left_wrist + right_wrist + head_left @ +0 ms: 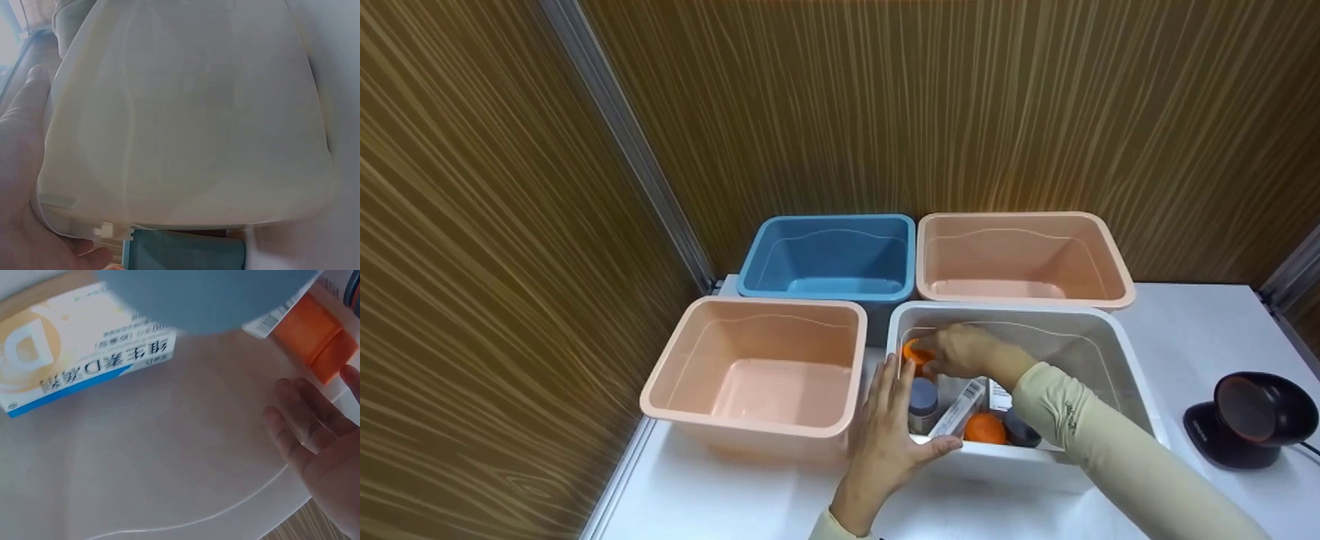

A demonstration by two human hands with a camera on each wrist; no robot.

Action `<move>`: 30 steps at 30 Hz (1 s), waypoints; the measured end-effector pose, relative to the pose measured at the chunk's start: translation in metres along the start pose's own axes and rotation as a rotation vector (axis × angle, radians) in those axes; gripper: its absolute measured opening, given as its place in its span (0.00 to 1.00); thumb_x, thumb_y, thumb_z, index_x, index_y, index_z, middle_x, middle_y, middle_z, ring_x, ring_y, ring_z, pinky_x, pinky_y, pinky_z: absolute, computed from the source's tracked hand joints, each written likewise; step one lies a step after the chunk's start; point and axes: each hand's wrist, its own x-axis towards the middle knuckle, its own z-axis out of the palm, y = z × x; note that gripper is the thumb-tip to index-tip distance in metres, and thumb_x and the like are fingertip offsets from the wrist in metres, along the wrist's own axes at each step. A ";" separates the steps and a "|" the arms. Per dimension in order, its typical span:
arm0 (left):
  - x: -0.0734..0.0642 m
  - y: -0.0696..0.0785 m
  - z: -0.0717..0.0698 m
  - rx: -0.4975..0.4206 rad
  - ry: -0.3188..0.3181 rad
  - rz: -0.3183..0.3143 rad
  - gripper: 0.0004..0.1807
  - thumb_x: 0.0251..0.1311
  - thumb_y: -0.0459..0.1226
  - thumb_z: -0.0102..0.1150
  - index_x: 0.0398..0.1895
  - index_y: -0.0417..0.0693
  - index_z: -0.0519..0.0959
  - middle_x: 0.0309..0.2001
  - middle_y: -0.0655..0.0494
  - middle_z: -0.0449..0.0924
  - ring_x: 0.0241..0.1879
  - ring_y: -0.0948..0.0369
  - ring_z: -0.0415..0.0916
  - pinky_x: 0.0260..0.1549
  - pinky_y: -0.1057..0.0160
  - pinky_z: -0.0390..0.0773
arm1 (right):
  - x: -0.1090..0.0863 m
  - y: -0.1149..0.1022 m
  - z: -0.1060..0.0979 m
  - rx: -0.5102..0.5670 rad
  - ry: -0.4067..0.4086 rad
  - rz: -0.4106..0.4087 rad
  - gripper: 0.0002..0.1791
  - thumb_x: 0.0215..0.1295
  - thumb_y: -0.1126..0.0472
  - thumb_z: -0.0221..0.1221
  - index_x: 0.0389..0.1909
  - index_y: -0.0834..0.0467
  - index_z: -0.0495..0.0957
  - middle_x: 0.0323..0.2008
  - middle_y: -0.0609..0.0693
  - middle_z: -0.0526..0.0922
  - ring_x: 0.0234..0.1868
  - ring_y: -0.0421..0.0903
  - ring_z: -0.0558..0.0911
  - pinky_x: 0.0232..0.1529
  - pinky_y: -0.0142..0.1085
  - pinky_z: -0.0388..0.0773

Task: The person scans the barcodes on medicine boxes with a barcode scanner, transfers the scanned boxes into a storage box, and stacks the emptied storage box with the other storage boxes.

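My right hand (964,350) reaches down into the white bin (1012,469), its fingertips at an orange container (309,332) by the bin's left wall. In the right wrist view the fingers are fairly straight and spread beside it, not wrapped round it. My left hand (885,442) rests against the bin's front left corner, fingers straight along the side and thumb over the front rim. Also in the bin are a grey-capped bottle (923,397), a slim white box (960,409), a round orange thing (985,429), a dark round thing (1021,429) and a vitamin D box (84,349).
Left of the white bin stands a peach bin (765,431). Behind are a blue bin (825,295) and a second peach bin (1024,301). A black device on a stand (1252,420) sits at the right, its cable running off the edge. Wood-patterned panels (870,112) enclose the table.
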 end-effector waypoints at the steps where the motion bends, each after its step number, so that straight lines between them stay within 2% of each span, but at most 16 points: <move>1: 0.000 0.001 0.000 -0.002 -0.001 -0.003 0.64 0.47 0.75 0.59 0.83 0.55 0.48 0.81 0.48 0.44 0.77 0.45 0.46 0.70 0.42 0.57 | 0.000 0.000 0.000 0.003 0.023 -0.013 0.18 0.65 0.57 0.68 0.54 0.59 0.83 0.40 0.55 0.86 0.33 0.52 0.83 0.43 0.48 0.84; 4: 0.000 0.002 0.000 -0.010 0.000 -0.008 0.65 0.46 0.76 0.59 0.82 0.54 0.50 0.81 0.49 0.45 0.77 0.45 0.46 0.69 0.41 0.57 | 0.000 0.001 0.000 0.000 0.078 -0.033 0.16 0.63 0.61 0.69 0.52 0.58 0.83 0.44 0.55 0.84 0.39 0.53 0.84 0.47 0.49 0.83; 9: 0.000 0.002 0.000 -0.029 -0.007 -0.024 0.64 0.46 0.74 0.62 0.82 0.53 0.51 0.81 0.48 0.44 0.77 0.45 0.45 0.69 0.40 0.58 | 0.002 -0.003 0.004 -0.003 0.103 -0.001 0.17 0.61 0.59 0.72 0.50 0.55 0.82 0.42 0.53 0.83 0.38 0.51 0.82 0.45 0.48 0.83; 13: 0.001 0.001 0.001 -0.044 -0.014 -0.032 0.64 0.47 0.70 0.67 0.82 0.54 0.51 0.81 0.48 0.44 0.77 0.45 0.44 0.69 0.39 0.56 | 0.006 -0.005 0.009 -0.016 0.109 0.010 0.16 0.60 0.59 0.72 0.46 0.56 0.79 0.35 0.51 0.82 0.33 0.50 0.81 0.42 0.48 0.84; 17: 0.001 0.002 0.000 -0.045 -0.033 -0.043 0.64 0.47 0.69 0.68 0.82 0.56 0.49 0.81 0.48 0.44 0.78 0.46 0.44 0.70 0.39 0.55 | 0.009 -0.008 0.010 -0.011 0.074 0.059 0.19 0.61 0.58 0.71 0.48 0.58 0.76 0.31 0.50 0.79 0.30 0.49 0.79 0.39 0.47 0.84; 22: 0.002 0.003 -0.003 -0.050 -0.052 -0.060 0.63 0.47 0.69 0.68 0.82 0.57 0.49 0.81 0.48 0.44 0.78 0.45 0.43 0.70 0.40 0.54 | 0.011 -0.012 0.006 -0.044 -0.031 0.113 0.19 0.60 0.59 0.70 0.50 0.59 0.78 0.28 0.50 0.76 0.28 0.49 0.76 0.35 0.46 0.82; 26: 0.001 0.003 -0.003 -0.059 -0.058 -0.066 0.63 0.47 0.68 0.69 0.82 0.54 0.51 0.81 0.47 0.43 0.78 0.45 0.43 0.70 0.40 0.55 | 0.012 -0.012 0.005 -0.052 -0.100 0.137 0.18 0.59 0.60 0.72 0.49 0.58 0.81 0.29 0.50 0.79 0.29 0.48 0.77 0.40 0.45 0.84; 30: 0.001 0.003 -0.003 -0.066 -0.084 -0.083 0.62 0.48 0.69 0.68 0.82 0.55 0.51 0.81 0.49 0.42 0.78 0.47 0.40 0.70 0.41 0.55 | 0.008 -0.009 0.005 -0.027 -0.092 0.140 0.20 0.58 0.62 0.73 0.50 0.58 0.81 0.33 0.51 0.82 0.32 0.48 0.79 0.46 0.47 0.83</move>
